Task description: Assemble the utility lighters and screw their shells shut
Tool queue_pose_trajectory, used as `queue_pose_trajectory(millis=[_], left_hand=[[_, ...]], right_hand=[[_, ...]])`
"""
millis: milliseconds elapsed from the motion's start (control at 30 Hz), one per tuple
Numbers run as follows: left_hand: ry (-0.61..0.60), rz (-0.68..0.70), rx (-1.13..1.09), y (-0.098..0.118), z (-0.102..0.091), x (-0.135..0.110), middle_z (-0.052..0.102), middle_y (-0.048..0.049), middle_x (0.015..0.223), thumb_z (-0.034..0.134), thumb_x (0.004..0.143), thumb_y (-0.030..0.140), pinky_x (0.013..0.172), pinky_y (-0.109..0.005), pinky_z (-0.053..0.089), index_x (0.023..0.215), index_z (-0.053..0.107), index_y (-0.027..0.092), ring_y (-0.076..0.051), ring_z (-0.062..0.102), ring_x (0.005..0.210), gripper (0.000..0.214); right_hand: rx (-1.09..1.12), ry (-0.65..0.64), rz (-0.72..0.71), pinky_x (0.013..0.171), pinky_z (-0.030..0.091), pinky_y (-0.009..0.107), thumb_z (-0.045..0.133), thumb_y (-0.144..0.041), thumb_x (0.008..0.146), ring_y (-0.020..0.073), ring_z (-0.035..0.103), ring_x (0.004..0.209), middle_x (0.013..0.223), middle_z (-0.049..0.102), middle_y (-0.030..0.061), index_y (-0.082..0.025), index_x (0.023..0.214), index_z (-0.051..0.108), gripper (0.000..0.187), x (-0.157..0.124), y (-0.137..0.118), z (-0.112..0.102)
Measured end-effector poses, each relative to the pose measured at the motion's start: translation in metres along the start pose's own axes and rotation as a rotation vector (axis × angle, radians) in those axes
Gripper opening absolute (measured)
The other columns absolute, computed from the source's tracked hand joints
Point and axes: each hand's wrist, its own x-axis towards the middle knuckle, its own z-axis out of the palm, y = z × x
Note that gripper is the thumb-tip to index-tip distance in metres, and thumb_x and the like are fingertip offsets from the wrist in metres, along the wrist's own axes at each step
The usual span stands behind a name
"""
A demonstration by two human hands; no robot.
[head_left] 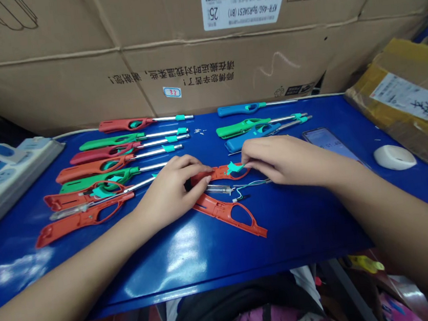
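Observation:
My left hand (185, 182) is closed on the end of an orange lighter casing half (220, 172), with thumb and fingers at its near end. Closed in a pinch, my right hand (276, 161) grips the edge of a small teal piece (235, 168) that sits at the casing's trigger opening. Between my hands lies a clear fuel tank (219, 188) with thin wires (245, 184) beside it. The second orange casing half (235, 213) rests below, angled toward me, its inner side facing up.
Several long-necked lighters, such as a green one (100, 179), lie in a row at left. A blue lighter (237, 109) and others lie at back right. Around them are a phone (330, 144), a white mouse (394, 157), a power strip (14, 173) and a taped box (404, 102).

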Motion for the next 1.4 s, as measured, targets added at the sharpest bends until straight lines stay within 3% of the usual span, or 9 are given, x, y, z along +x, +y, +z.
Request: queue_pose_trajectory(millis=[133,233,400,500,567,667,767,1000,1400], left_hand=[[-0.022,0.003,0.022,0.002,0.002,-0.001,0.069,-0.0088,0.115,0.052,0.101,0.033,0.096,-0.042,0.051,0.12,0.073,0.018,-0.024,0.063,0.105,0.032],[-0.029,0.01,0.053,0.002,0.004,-0.002,0.068,-0.0098,0.124,0.047,0.104,0.031,0.102,-0.044,0.049,0.125,0.071,0.018,-0.025,0.061,0.113,0.034],[0.028,0.1,0.074,0.012,-0.005,-0.003,0.064,-0.0109,0.127,0.055,0.1,0.033,0.104,-0.044,0.047,0.122,0.07,0.019,-0.026,0.057,0.119,0.029],[-0.169,0.242,0.072,0.025,-0.017,-0.006,0.068,-0.0068,0.104,0.058,0.099,0.036,0.088,-0.039,0.052,0.105,0.071,0.02,-0.022,0.062,0.096,0.022],[-0.286,0.29,0.122,0.032,-0.022,-0.008,0.069,-0.0058,0.102,0.061,0.097,0.039,0.083,-0.039,0.052,0.102,0.07,0.02,-0.022,0.063,0.091,0.022],[-0.329,0.328,0.21,0.039,-0.022,-0.012,0.07,-0.0068,0.107,0.059,0.098,0.034,0.083,-0.041,0.053,0.11,0.068,0.019,-0.024,0.066,0.095,0.021],[-0.306,0.3,0.212,0.039,-0.018,-0.016,0.071,-0.0053,0.103,0.054,0.101,0.031,0.079,-0.04,0.053,0.108,0.068,0.02,-0.023,0.067,0.091,0.019],[-0.186,0.176,0.085,0.034,-0.009,-0.022,0.07,-0.0021,0.085,0.061,0.099,0.033,0.069,-0.033,0.053,0.1,0.068,0.019,-0.019,0.067,0.078,0.016],[-0.131,0.191,0.05,0.025,-0.005,-0.028,0.073,-0.0042,0.098,0.062,0.099,0.034,0.072,-0.031,0.057,0.11,0.066,0.02,-0.019,0.07,0.086,0.018]], right_hand=[[-0.011,-0.003,0.05,0.068,0.04,0.03,0.05,-0.026,0.1,0.0176,0.06,0.079,0.092,0.069,0.0033,-0.019,0.095,0.062,0.015,-0.003,-0.002,-0.004],[0.015,-0.086,0.05,0.067,0.04,0.03,0.054,-0.027,0.097,0.0175,0.061,0.077,0.089,0.071,0.0026,-0.02,0.093,0.067,0.015,-0.005,0.0,-0.005],[-0.011,-0.172,0.082,0.07,0.042,0.032,0.053,-0.031,0.099,0.0198,0.065,0.081,0.091,0.074,0.0046,-0.021,0.095,0.073,0.023,-0.006,0.002,-0.011],[0.015,-0.146,0.097,0.071,0.043,0.032,0.054,-0.033,0.098,0.0198,0.064,0.082,0.094,0.072,0.0052,-0.021,0.097,0.071,0.021,-0.011,-0.001,-0.02],[0.001,-0.227,0.113,0.068,0.043,0.031,0.057,-0.032,0.094,0.0195,0.063,0.08,0.095,0.07,0.0049,-0.022,0.093,0.068,0.015,-0.017,-0.004,-0.025],[-0.047,-0.374,0.166,0.059,0.039,0.03,0.063,-0.028,0.087,0.0189,0.061,0.073,0.098,0.067,0.0055,-0.022,0.095,0.064,0.01,-0.022,-0.008,-0.026],[-0.091,-0.421,0.201,0.057,0.036,0.029,0.055,-0.019,0.088,0.0175,0.058,0.069,0.094,0.065,0.0046,-0.021,0.088,0.059,0.004,-0.021,-0.01,-0.021],[-0.032,-0.296,0.187,0.057,0.033,0.028,0.056,-0.025,0.093,0.0155,0.053,0.066,0.086,0.064,0.0011,-0.022,0.088,0.053,0.007,-0.022,-0.005,-0.012],[-0.051,-0.168,0.101,0.057,0.03,0.032,0.05,-0.033,0.1,0.015,0.053,0.065,0.09,0.065,0.0006,-0.024,0.093,0.051,0.011,-0.03,-0.015,-0.007]])
